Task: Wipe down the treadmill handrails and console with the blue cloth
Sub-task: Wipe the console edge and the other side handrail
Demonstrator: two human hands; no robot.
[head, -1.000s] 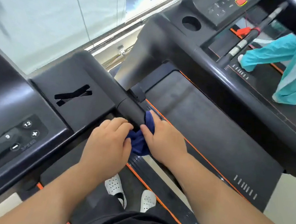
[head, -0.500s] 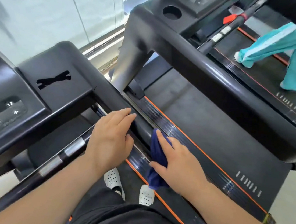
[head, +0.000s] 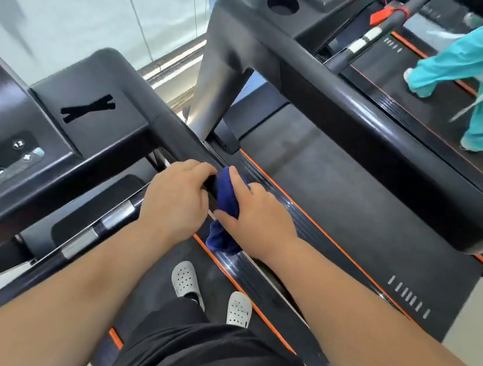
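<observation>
1. The blue cloth [head: 228,199] is bunched against the blunt end of the black handrail [head: 176,137], on its right side. A loose tail of it hangs down below the rail towards the deck.
2. The right hand [head: 257,217] holds the cloth. The forefinger lies straight up along the fabric and the thumb is tucked under the wad, so the cloth is pinched and pressed onto the rail end.
3. The left hand [head: 176,199] is closed over the same rail just beside the cloth, fingers curled across its top. It looks to be steadying the person, not wiping.
4. Handling, as I judge it: the cloth is soft, light and limp, so it will fold to the rail's curve but slide about if only pinched at a corner. It is better gathered in the palm and wrapped part-way round the bar, with the tail taken up so it cannot drag.
5. The rail is stiff and glossy — probably slick, so firm pressure matters more than grip.
6. Counted: one cloth, two hands and one side handrail of this treadmill in view. There is also one front bar with two silver grip plates [head: 117,214] and one console [head: 1,104] — its buttons not yet under the cloth.
</observation>
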